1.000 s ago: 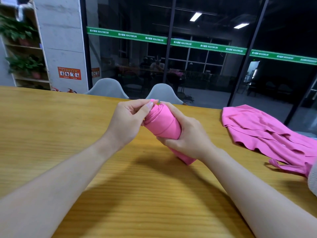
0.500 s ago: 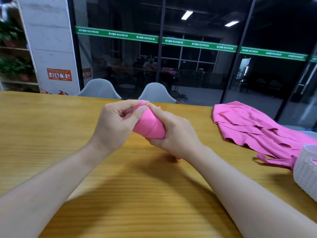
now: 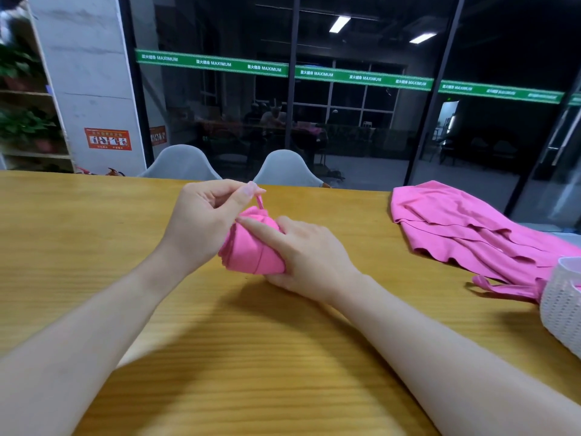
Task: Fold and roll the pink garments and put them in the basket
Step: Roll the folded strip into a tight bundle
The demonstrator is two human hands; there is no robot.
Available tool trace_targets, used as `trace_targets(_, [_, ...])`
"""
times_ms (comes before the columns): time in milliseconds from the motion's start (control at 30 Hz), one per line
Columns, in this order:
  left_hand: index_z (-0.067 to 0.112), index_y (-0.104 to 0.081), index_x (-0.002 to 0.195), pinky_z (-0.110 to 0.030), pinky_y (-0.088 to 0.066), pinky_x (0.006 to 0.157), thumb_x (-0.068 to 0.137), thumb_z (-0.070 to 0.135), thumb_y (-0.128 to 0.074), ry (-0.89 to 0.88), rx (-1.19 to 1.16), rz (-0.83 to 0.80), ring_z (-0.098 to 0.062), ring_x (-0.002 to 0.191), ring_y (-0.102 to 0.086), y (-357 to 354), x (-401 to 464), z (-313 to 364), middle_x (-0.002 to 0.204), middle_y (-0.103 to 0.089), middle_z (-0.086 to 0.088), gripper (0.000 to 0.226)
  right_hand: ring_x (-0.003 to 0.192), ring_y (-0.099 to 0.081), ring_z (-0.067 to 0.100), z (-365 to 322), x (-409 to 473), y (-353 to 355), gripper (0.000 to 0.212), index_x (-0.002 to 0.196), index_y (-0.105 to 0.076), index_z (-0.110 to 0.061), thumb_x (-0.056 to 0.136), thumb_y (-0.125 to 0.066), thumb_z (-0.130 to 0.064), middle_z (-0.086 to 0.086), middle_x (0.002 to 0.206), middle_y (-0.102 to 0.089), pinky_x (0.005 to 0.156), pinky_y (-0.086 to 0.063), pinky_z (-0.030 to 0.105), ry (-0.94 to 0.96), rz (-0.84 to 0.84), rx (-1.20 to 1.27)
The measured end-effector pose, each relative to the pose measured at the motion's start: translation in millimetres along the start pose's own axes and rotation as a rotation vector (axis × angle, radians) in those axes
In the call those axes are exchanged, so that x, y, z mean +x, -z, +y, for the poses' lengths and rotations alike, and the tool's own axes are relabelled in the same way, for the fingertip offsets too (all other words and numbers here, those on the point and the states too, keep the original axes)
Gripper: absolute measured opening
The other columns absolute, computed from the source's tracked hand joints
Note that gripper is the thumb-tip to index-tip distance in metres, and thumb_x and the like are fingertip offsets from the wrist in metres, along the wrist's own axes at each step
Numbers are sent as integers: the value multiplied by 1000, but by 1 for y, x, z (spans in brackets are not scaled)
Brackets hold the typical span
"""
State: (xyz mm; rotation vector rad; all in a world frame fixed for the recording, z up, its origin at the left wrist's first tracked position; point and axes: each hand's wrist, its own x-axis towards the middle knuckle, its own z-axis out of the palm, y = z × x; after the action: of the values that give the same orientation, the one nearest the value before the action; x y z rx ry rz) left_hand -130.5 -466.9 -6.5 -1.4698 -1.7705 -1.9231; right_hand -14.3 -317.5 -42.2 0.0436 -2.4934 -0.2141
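Near the middle of the wooden table (image 3: 94, 247), the rolled pink garment (image 3: 251, 250) is gripped by the right hand (image 3: 311, 256), its thin strap (image 3: 259, 201) is pinched by the left hand (image 3: 204, 221), and an unfolded pink garment (image 3: 471, 228) is spread to its right, touching the white basket (image 3: 562, 303).

1. We sit at a wooden table (image 3: 78, 247) with a yellow grain, our landmark.
2. Just beyond its far edge stand two grey chairs (image 3: 180, 163), side by side.
3. Behind the chairs runs a dark glass wall (image 3: 361, 121), crossed by a green strip (image 3: 314, 72) reading "MAXIMUM".
4. Beyond the table's far left corner rises a grey pillar (image 3: 91, 89) bearing a red sign (image 3: 107, 139).
5. Left of the pillar, shelves (image 3: 28, 121) hold green plants.
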Motion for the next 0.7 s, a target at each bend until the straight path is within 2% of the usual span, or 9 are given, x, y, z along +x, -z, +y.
trace_targets(167, [11,-79,105,-24,-58,86,101,14,-62,-22,65,-31,-8,98,-73,10,3,-6,97,-79,7,18,93,-62,25,11,-5,5,84,154,-26,-48,79,-64,-53,-6,105,-60,69,-53,43,-99,-28,187])
trace_targets(267, [10,-78,98,-21,-54,77,101,12,-62,-146,222,-99,-10,88,-71,8,1,-2,87,-77,7,16,106,-63,24,12,-3,8,86,153,-27,-48,78,-68,-55,-6,116,-65,79,-54,44,-153,-20,268])
trace_targets(333, [13,-70,100,-18,-47,64,101,15,-62,-173,346,-87,-7,69,-63,5,2,-4,71,-67,9,9,104,-64,24,15,-2,9,86,153,-27,-51,79,-70,-53,-6,113,-66,80,-53,43,-179,-26,262])
trace_targets(367, [14,-63,104,-18,-43,57,100,18,-62,-145,385,-69,-9,60,-57,4,3,-6,63,-61,6,5,100,-63,24,17,-3,9,85,152,-25,-53,79,-69,-53,-7,109,-65,78,-54,43,-179,-36,234])
trace_targets(433, [17,-56,108,-20,-41,55,99,20,-64,-53,436,-68,-14,59,-53,3,5,-10,60,-57,0,13,94,-62,24,20,-5,10,85,152,-22,-55,80,-67,-52,-9,101,-61,75,-54,43,-177,-52,172])
trace_targets(500, [16,-62,98,-16,-40,57,99,18,-63,9,503,-87,-10,66,-56,5,7,-13,61,-60,2,2,89,-61,24,20,-6,10,85,152,-22,-55,80,-67,-52,-9,97,-58,72,-54,43,-171,-53,147])
trace_targets(567, [15,-65,85,-13,-38,56,99,19,-60,62,561,-105,-6,67,-57,8,10,-15,63,-63,4,15,86,-60,22,18,-5,10,85,153,-24,-53,80,-69,-50,-10,96,-57,71,-53,43,-157,-35,160])
trace_targets(633, [12,-62,79,-18,-38,55,102,23,-54,131,583,-138,-12,66,-55,13,14,-18,66,-62,2,27,94,-62,21,16,-6,10,85,154,-26,-50,80,-70,-50,-10,104,-61,74,-54,43,-147,-5,215])
trace_targets(700, [5,-54,77,-32,-38,61,106,25,-46,166,567,-149,-21,69,-50,16,16,-20,68,-57,-2,35,108,-63,21,12,-6,10,86,154,-27,-47,80,-70,-50,-9,118,-64,81,-54,44,-147,18,288])
